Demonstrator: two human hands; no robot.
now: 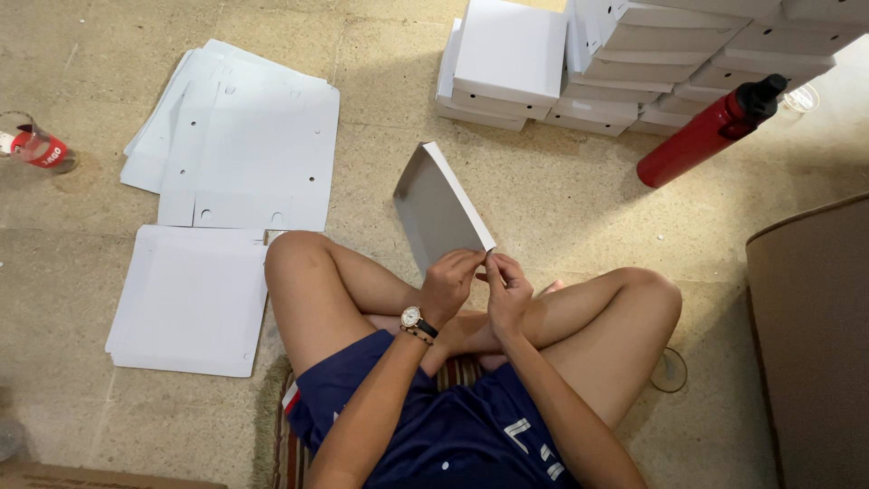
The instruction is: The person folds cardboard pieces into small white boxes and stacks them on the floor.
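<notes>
Landmark: half-folded white box [441, 206], raised above the floor.
- Beyond it: open stone floor [552, 190], passable up to the stacks of finished white boxes [579, 63].
- Right of it: red bottle [711, 131] lying tilted, blocking that side; brown furniture edge [810, 335] farther right.
- Left of it: flat punched cardboard sheets [244, 145] and a second pile [190, 299], low, passable above.
- Near side: crossed bare legs [588, 312] close it off.

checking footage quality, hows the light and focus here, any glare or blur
Head view: soft, even light, sharp throughout, no motion blur on the left hand or right hand; the white box they hold casts a faint shadow on the floor; the flat sheets and stacked boxes look bright, near washed out; slight wide-angle stretch at the edges.
</notes>
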